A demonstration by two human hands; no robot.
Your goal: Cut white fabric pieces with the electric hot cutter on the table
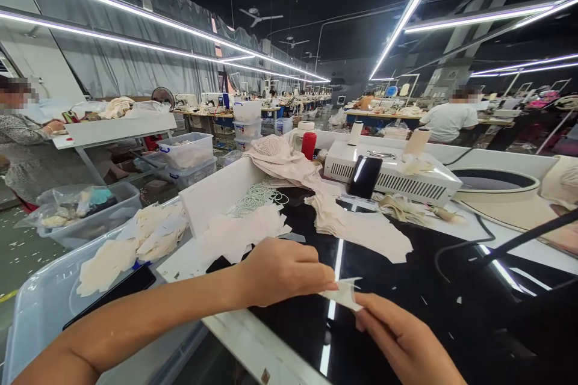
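Head view finds our two hands over the black counter (392, 307), nearly meeting, with a small piece of cream cloth (347, 294) stretched between them. Our left hand (282, 274) is closed in a loose fist, thumb and forefinger pinching one end of the cloth; our right hand (401, 337) has its fingers drawn together and pinches the other end. We cannot tell how the thumb tips press, since the cloth and fingers cover them.

Just beyond our hands lies a fanned stack of cream cut pieces (361, 228). To its left, behind our left hand, we have a paler heap of cloth (246, 231), with a tangle of green cord (256, 198) by its far edge. Farther back, a phone (365, 177) leans against a white vented box (392, 175), on which two thread cones (356, 132) stand upright. A red container (309, 145) stands left of that box, beside a rumpled pink-beige fabric (289, 162).

At our left, below the counter, a translucent bin (34, 307) bears more cream cloth and a dark flat object (111, 295). Across the room, a person in a white top (449, 117) sits at a sewing bench.
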